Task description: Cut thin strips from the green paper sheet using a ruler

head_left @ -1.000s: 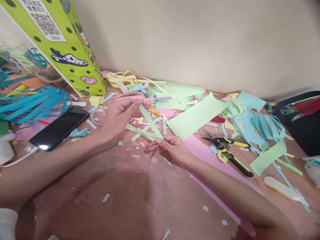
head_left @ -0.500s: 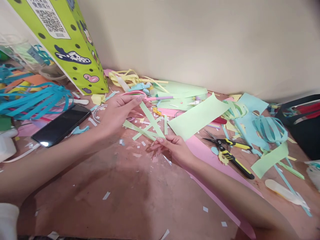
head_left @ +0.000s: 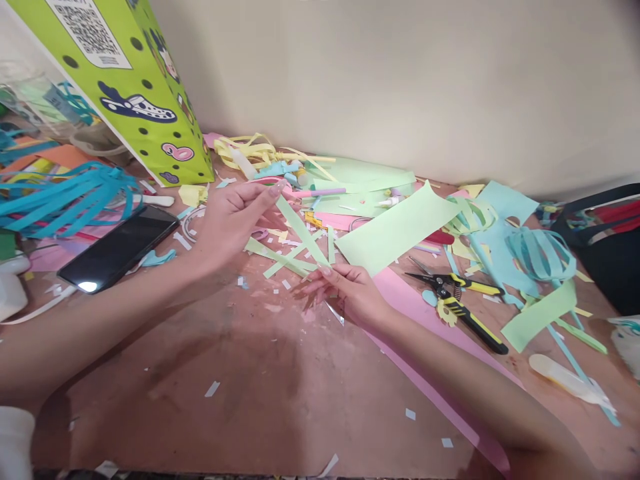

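Observation:
A light green paper strip (head_left: 303, 230) is stretched at a slant between my two hands, above the table. My left hand (head_left: 235, 217) pinches its upper end between thumb and fingers. The lower end is pinched in my right hand (head_left: 350, 290), nearer the table. More green strips (head_left: 280, 257) lie crossed on the table just beneath. A wide green paper piece (head_left: 395, 230) rests to the right of the held strip, partly over a long pink sheet (head_left: 405, 293).
Black and yellow snips (head_left: 460, 307) lie on the right, near blue paper loops (head_left: 540, 257) and a glue bottle (head_left: 565, 380). A phone (head_left: 117, 250) and blue fringed paper (head_left: 75, 200) are at left. Behind them stands a green box (head_left: 145, 100). Scraps litter the brown table (head_left: 240, 400).
The view has shifted slightly. My right hand has risen a little, with the strip still held between both hands.

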`<control>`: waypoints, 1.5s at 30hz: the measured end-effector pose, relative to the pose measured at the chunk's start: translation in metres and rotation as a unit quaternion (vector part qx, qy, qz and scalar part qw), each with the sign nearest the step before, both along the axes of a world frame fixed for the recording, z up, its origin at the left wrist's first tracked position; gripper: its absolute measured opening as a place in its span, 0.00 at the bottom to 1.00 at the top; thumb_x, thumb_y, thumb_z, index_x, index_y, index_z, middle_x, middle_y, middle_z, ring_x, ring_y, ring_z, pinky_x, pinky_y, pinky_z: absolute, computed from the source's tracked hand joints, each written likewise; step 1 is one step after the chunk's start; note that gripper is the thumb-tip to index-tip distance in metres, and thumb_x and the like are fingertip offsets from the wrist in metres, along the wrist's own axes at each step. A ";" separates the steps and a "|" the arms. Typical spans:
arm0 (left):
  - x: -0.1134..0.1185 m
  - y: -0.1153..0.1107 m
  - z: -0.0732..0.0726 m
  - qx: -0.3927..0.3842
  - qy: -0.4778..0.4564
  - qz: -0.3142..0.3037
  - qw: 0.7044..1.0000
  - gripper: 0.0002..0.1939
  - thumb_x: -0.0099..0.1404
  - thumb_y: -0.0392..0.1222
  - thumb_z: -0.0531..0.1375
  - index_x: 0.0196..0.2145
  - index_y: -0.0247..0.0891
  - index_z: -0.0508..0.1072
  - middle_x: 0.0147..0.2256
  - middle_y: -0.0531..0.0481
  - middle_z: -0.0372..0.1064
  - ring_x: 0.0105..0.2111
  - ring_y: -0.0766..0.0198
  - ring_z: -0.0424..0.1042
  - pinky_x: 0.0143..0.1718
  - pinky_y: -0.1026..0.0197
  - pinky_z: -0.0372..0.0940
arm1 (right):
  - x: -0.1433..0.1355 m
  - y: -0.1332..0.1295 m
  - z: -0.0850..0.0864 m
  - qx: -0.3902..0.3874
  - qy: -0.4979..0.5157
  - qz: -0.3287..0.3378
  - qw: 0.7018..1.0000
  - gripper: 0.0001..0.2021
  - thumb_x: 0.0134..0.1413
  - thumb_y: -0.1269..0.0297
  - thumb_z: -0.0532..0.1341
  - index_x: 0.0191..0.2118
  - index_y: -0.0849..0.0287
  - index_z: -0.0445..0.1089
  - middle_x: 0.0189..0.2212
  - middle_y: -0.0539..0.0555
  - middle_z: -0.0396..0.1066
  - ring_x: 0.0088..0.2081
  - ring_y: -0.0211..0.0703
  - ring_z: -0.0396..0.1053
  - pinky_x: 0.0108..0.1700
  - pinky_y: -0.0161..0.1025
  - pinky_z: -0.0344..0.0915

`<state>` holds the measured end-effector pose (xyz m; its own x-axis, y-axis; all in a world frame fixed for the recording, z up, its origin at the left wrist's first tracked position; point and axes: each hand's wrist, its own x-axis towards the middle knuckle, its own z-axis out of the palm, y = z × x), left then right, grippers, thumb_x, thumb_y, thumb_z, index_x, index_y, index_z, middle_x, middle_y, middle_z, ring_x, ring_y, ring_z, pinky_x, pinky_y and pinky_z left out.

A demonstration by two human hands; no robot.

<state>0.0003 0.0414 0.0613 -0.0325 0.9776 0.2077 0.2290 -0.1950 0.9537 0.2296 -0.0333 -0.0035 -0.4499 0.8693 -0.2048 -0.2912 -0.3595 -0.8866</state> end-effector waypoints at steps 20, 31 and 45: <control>0.005 -0.002 0.006 -0.068 -0.039 0.005 0.997 0.15 0.68 0.55 0.70 0.36 0.40 0.85 0.30 0.51 0.81 0.27 0.62 0.80 0.20 0.66 0.67 | -0.003 -0.001 0.005 0.013 0.008 0.022 1.000 0.19 0.62 0.45 0.69 0.40 0.59 0.83 0.37 0.59 0.85 0.31 0.38 0.77 0.39 0.38 0.74; 0.007 0.000 0.004 -0.085 -0.075 -0.024 0.993 0.13 0.70 0.48 0.70 0.43 0.35 0.86 0.39 0.45 0.84 0.29 0.64 0.82 0.24 0.68 0.73 | 0.003 -0.001 -0.002 0.025 -0.018 0.015 0.999 0.18 0.63 0.45 0.69 0.41 0.57 0.83 0.42 0.58 0.85 0.32 0.38 0.78 0.37 0.37 0.73; 0.000 0.003 0.004 -0.008 -0.079 -0.056 0.995 0.12 0.68 0.47 0.71 0.42 0.36 0.88 0.47 0.44 0.84 0.38 0.60 0.84 0.40 0.58 0.81 | 0.001 0.003 0.005 0.019 -0.037 0.000 0.999 0.22 0.60 0.42 0.70 0.33 0.59 0.79 0.32 0.57 0.83 0.30 0.41 0.79 0.36 0.38 0.75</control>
<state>-0.0002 0.0440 0.0651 0.0457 0.9803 0.1922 0.0535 -0.1946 0.9794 0.2305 -0.0306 0.0019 -0.4340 0.8774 -0.2046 -0.2251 -0.3255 -0.9184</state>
